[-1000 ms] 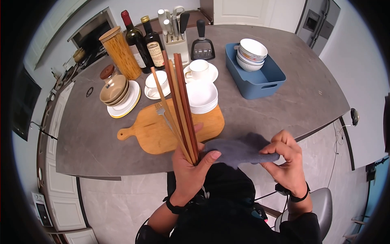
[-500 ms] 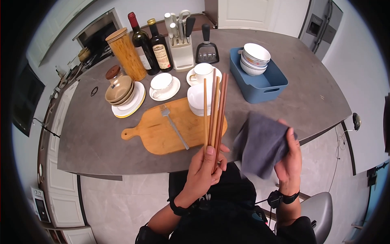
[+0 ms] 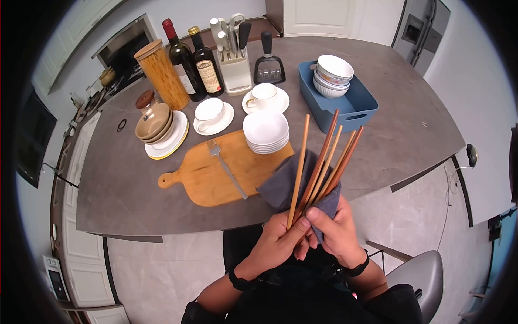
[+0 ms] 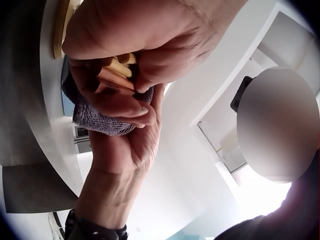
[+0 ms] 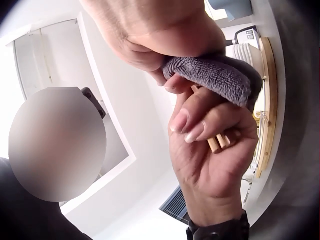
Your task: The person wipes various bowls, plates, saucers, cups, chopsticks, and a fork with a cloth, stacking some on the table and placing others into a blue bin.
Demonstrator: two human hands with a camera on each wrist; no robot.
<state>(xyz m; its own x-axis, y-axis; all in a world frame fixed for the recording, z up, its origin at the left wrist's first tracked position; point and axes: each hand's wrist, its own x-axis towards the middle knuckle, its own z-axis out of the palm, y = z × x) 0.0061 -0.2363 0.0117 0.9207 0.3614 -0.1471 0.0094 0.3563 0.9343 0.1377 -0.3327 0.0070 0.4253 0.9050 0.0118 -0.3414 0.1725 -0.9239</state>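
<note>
My left hand (image 3: 272, 245) grips a bundle of several wooden chopsticks (image 3: 325, 166), some light and some reddish brown, fanned out and pointing away from me. Their lower ends show between the curled fingers in the right wrist view, beside the grey cloth (image 5: 215, 77). With my right hand (image 3: 342, 232) I hold that cloth (image 3: 283, 182) against the chopsticks, its thumb lying over the fabric. Part of the cloth spreads behind the bundle, over the corner of the wooden cutting board (image 3: 208, 175). On the board lie a fork (image 3: 229, 170) and a stack of white dishes (image 3: 266, 129).
Two cups (image 3: 209, 110) on saucers stand behind the board. Brown bowls (image 3: 154, 123) on plates are at the left. Bottles (image 3: 208, 67), a pasta jar (image 3: 164, 78) and a knife block (image 3: 236, 73) line the back. A blue bin (image 3: 345, 110) with bowls stands at the right.
The right hand has brought the cloth from the right to the chopsticks and now wraps it against them. The chopsticks have moved right and tilted that way, uncovering the fork.
</note>
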